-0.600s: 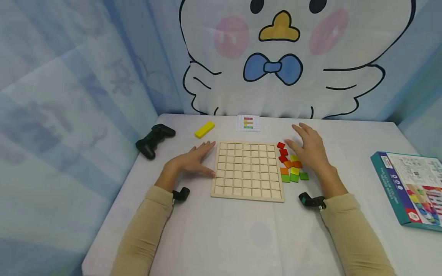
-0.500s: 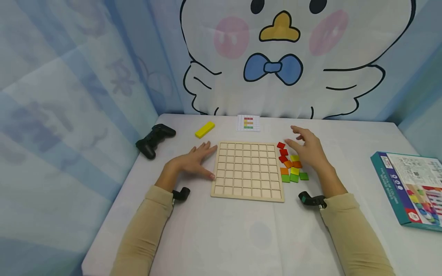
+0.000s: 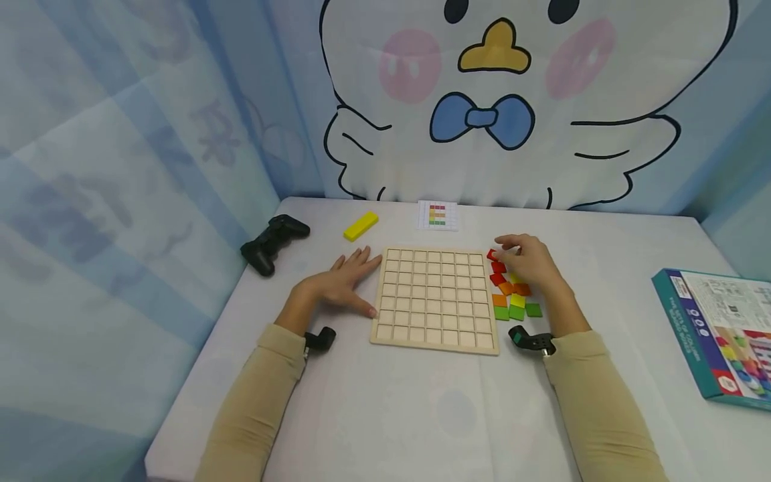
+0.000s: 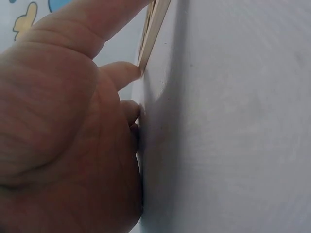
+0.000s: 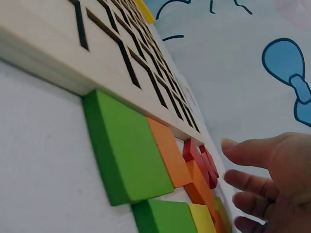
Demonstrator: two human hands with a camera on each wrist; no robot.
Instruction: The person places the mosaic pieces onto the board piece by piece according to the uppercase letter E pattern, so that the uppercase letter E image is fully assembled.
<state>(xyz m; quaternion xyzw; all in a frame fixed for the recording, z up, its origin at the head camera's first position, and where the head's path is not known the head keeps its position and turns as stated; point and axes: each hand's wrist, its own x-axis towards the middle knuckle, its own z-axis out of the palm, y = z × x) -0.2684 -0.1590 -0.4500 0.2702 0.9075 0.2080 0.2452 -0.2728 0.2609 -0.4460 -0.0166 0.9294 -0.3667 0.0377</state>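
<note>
A wooden grid board (image 3: 434, 301) with bare square cells lies flat on the table. My left hand (image 3: 340, 284) spreads its fingers beside the board's left edge, thumb and index fingertips right at the rim. Past the right edge lies a loose cluster of small blocks: red blocks (image 3: 498, 267), orange blocks (image 3: 499, 300), yellow blocks (image 3: 517, 301) and green blocks (image 3: 517, 312). My right hand (image 3: 533, 261) reaches over the cluster's far end, its fingertips overlapping the farthest red block. Thumb and fingers stand apart in the right wrist view, near the red blocks (image 5: 197, 158).
At the back lies a card (image 3: 438, 215) printed with coloured squares. A yellow bar (image 3: 361, 226) and a black game controller (image 3: 274, 242) are at the back left. A teal-edged box (image 3: 717, 335) lies at the right. A printed curtain (image 3: 482, 174) hangs behind the table.
My right hand has come nearer and down toward the farthest red block, its fingers drawing closer together. My left hand stays at the board's edge. The head view has shifted slightly.
</note>
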